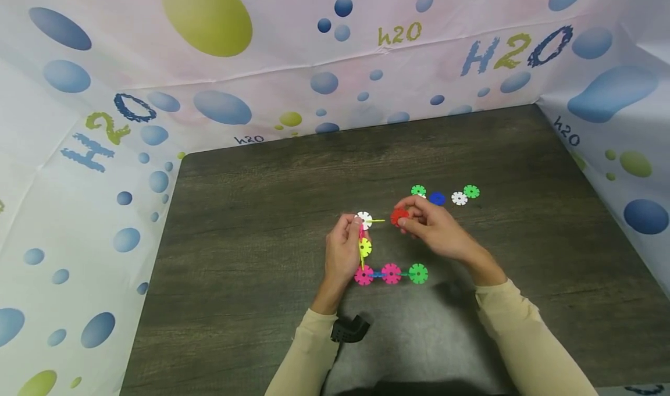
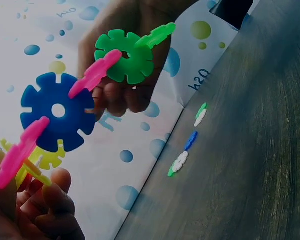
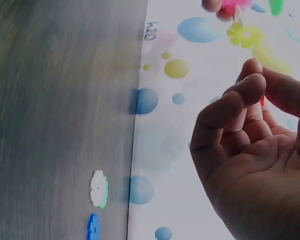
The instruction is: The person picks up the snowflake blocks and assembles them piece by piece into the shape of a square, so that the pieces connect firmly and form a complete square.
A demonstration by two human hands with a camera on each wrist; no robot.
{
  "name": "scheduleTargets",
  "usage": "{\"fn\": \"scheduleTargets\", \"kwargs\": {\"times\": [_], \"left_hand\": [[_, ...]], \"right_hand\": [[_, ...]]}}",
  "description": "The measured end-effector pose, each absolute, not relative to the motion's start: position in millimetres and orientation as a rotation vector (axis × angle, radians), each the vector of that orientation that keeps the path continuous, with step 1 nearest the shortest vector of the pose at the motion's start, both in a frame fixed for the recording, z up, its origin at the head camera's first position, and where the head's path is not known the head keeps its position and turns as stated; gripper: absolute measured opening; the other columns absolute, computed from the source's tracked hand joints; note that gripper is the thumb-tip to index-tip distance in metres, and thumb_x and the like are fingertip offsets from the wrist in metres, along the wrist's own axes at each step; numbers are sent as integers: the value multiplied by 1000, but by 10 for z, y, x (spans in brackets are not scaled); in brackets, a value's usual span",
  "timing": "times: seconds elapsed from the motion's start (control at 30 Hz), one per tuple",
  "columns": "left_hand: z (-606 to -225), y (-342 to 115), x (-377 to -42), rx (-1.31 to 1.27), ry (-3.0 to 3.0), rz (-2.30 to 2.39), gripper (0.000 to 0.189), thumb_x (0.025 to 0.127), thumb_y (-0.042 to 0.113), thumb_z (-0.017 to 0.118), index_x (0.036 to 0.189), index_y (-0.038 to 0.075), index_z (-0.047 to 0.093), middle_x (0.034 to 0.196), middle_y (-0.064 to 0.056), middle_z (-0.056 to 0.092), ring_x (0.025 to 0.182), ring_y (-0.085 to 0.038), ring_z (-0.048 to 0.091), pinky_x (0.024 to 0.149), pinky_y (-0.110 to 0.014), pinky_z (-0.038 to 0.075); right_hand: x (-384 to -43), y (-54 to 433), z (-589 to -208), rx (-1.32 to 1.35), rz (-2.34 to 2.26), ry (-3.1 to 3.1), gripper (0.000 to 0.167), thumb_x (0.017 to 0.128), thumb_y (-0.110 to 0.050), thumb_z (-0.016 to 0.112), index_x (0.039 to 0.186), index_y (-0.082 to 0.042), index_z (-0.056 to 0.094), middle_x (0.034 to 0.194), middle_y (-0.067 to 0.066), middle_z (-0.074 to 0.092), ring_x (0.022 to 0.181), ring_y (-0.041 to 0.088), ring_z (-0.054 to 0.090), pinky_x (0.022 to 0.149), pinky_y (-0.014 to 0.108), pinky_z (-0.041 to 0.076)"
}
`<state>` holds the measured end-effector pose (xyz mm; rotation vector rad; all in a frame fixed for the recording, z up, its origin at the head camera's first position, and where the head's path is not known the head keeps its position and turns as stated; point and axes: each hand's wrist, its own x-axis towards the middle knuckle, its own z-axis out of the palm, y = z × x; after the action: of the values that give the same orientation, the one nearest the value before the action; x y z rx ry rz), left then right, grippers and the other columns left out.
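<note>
My left hand (image 1: 341,253) pinches a chain of interlocked notched plastic discs near its upper corner. A white disc (image 1: 363,216) sits at that corner, with a yellow disc (image 1: 380,220) seen edge-on pointing right. Below the fingers come another yellow disc (image 1: 366,248) and a pink disc (image 1: 363,276). The lower row runs right through a blue disc (image 2: 34,102) and a second pink disc (image 1: 391,267) to a green disc (image 1: 418,266). Between thumb and fingertips my right hand (image 1: 439,228) pinches a red disc (image 1: 398,214), just right of the edge-on yellow one and apart from it.
Beyond the right hand, loose discs lie on the dark wooden table (image 1: 251,210): a green one (image 1: 418,188), a blue one (image 1: 437,198), a white one (image 1: 459,195) and another green one (image 1: 471,189). Printed sheeting (image 1: 293,53) walls the back and sides.
</note>
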<state>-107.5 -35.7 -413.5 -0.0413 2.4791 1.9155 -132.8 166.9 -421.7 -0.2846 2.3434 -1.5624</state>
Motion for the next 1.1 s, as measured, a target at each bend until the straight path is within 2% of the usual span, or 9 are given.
{"fn": "scheduleTargets", "kwargs": {"times": [0.23, 0.37, 0.57, 0.73, 0.9, 1.0, 1.1], "left_hand": [[-4339, -330, -1136, -63, 2486, 1884, 21, 102, 13, 47, 93, -2, 59, 72, -21, 63, 51, -5, 45, 49, -15, 33], [-4481, -329, -1162, -39, 2504, 1899, 22, 102, 18, 49, 93, 2, 60, 71, -17, 65, 51, -6, 47, 48, -16, 33], [-4528, -327, -1161, 29, 2528, 1941, 24, 102, 22, 50, 90, 4, 62, 68, -13, 66, 50, -4, 48, 46, -16, 34], [-4533, -300, -1156, 46, 2562, 1940, 25, 102, 24, 49, 89, 6, 62, 68, -11, 65, 50, -3, 48, 46, -18, 35], [-4562, -270, -1135, 25, 2622, 1875, 24, 101, 23, 50, 88, 7, 62, 66, -8, 64, 50, -1, 46, 45, -19, 36], [-4566, -274, -1138, 19, 2612, 1848, 24, 102, 23, 49, 89, 8, 61, 67, -7, 63, 50, -1, 46, 46, -19, 36], [-4545, -297, -1154, 12, 2571, 1823, 25, 103, 25, 45, 92, 8, 60, 71, -8, 66, 54, -6, 50, 50, -19, 37]], "right_hand": [[-1324, 1595, -4203, -306, -1604, 2314, 27, 96, -13, 60, 121, -5, 54, 85, 21, 63, 71, 23, 60, 64, 35, 51], [-1318, 1572, -4214, -284, -1608, 2329, 25, 95, -12, 62, 119, -6, 57, 83, 17, 63, 70, 23, 61, 64, 35, 52], [-1309, 1513, -4231, -232, -1609, 2370, 24, 94, -10, 63, 116, -2, 62, 84, 16, 68, 71, 22, 65, 66, 34, 55], [-1287, 1472, -4230, -197, -1609, 2455, 25, 92, -7, 64, 117, -3, 67, 82, 19, 71, 67, 23, 66, 62, 32, 55], [-1266, 1432, -4250, -180, -1538, 2568, 27, 91, -7, 66, 118, -7, 69, 74, 9, 70, 62, 14, 63, 56, 25, 52], [-1269, 1426, -4257, -180, -1533, 2553, 30, 92, -9, 65, 122, -8, 67, 77, 10, 71, 63, 11, 63, 59, 27, 53], [-1278, 1438, -4245, -191, -1558, 2474, 35, 94, -11, 61, 129, -7, 62, 85, 16, 72, 67, 15, 65, 65, 32, 56]]}}
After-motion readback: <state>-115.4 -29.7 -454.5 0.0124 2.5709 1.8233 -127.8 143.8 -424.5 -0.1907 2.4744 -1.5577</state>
